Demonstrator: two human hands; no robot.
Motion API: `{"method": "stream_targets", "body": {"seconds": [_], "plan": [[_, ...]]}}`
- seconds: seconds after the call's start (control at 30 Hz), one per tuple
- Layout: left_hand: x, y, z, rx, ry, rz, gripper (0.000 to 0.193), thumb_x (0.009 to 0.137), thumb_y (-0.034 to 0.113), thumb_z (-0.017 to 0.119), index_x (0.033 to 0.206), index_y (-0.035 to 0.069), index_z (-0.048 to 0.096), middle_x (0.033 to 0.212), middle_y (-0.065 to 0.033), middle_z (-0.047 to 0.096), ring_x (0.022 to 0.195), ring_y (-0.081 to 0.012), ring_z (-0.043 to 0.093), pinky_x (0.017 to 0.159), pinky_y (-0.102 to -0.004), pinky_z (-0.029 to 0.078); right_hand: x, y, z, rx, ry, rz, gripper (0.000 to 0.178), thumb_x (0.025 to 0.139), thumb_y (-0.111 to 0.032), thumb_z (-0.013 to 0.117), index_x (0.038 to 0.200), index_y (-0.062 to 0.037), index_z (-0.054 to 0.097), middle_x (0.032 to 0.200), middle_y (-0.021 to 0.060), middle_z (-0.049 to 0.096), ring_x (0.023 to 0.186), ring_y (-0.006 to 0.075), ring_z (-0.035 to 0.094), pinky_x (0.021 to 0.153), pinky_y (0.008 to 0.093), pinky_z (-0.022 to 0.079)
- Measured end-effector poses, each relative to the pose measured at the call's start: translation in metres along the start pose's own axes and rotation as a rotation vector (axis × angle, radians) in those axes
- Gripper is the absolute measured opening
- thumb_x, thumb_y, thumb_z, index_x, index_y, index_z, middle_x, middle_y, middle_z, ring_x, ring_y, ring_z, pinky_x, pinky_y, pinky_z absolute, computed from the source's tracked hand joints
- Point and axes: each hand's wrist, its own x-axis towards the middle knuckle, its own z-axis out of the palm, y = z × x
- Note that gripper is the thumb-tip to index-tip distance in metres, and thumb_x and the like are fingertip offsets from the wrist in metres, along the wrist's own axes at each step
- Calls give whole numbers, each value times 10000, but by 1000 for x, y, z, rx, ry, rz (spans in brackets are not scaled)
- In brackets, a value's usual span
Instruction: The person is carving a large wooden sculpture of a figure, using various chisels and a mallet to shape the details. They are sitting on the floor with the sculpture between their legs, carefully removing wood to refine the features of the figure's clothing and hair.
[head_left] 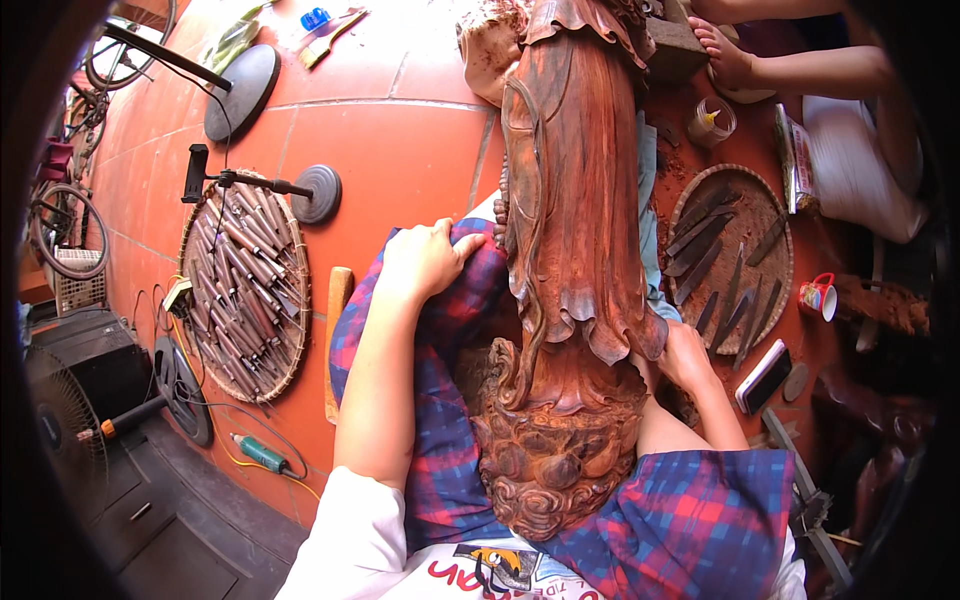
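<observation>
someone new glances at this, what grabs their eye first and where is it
First, surely, the big reddish-brown carving, running from the person's lap up to the top edge, with flowing folds and a knobbly near end. Next, probably, the round basket crammed with slender tools on the left, then the tray of dark blades on the right.

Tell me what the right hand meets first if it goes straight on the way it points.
Likely the reddish-brown carved wooden statue, right beside the right hand; depth is unclear, so the two may be touching.
</observation>
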Motion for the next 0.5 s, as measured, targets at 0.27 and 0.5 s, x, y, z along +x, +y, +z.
{"method": "stream_targets", "body": {"seconds": [0.27, 0.5], "plan": [[4, -2, -2, -18, -39, 7, 593, 898, 566, 452, 1158, 52, 593, 980, -232, 654, 957, -394, 617, 831, -468, 483, 8, -2, 2, 62, 24, 12, 308, 755, -86, 572, 1056, -36, 610, 995, 216, 626, 931, 417, 580, 799, 485, 475], [7, -6, -2, -33, -40, 10, 603, 893, 574, 453, 1156, 51, 598, 989, -233, 651, 963, -393, 614, 845, -458, 478, 10, -9, 0, 92, 17, 42, 296, 765, -144, 612, 1043, -41, 613, 993, 212, 629, 924, 412, 587, 780, 482, 480]]}}
